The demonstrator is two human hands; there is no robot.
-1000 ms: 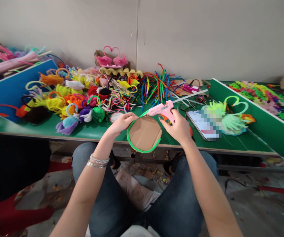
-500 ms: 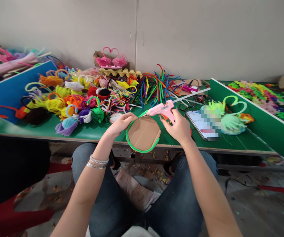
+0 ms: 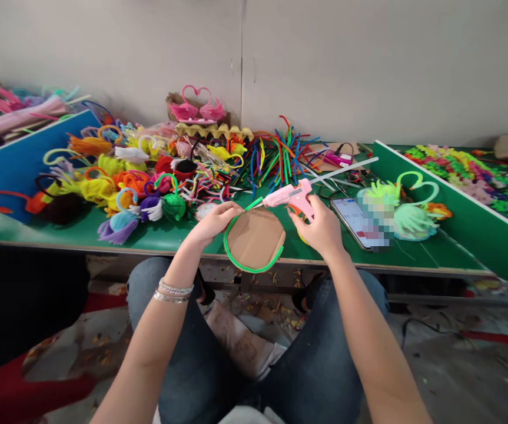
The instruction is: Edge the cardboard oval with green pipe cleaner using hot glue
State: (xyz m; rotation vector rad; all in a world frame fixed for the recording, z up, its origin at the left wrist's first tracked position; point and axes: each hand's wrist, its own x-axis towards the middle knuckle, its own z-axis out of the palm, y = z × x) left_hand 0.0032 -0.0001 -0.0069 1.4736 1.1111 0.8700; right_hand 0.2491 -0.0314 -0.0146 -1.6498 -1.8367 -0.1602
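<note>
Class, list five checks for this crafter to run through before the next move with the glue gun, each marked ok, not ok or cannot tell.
1. Left hand grips the cardboard disc at its edge: ok.
2. Right hand holds the glue gun: ok.
3. Nozzle points at the green pipe cleaner on the rim: ok.
4. Glue at the nozzle: cannot tell.
5. Phone lies clear of the nozzle: ok.
</note>
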